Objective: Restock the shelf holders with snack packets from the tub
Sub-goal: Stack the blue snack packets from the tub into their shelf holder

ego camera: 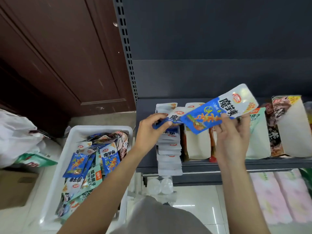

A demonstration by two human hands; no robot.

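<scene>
My right hand (232, 130) pinches a blue and white snack packet (217, 110) by its lower edge, holding it tilted above the shelf holders. My left hand (150, 130) grips another blue and white packet (172, 118) over the leftmost holder (169, 149), which is packed with a row of like packets. The holder beside it (197, 146) shows a bare white inside. A white tub (74, 132) at the lower left holds several mixed snack packets (94, 159), blue ones and pale green ones.
Further holders (293, 130) with dark and green packets stand to the right on the dark grey shelf (219, 168). A lower shelf carries pink packs (276, 196). White plastic bags (16, 137) and a cardboard box (15, 186) lie left of the tub. A brown door is behind.
</scene>
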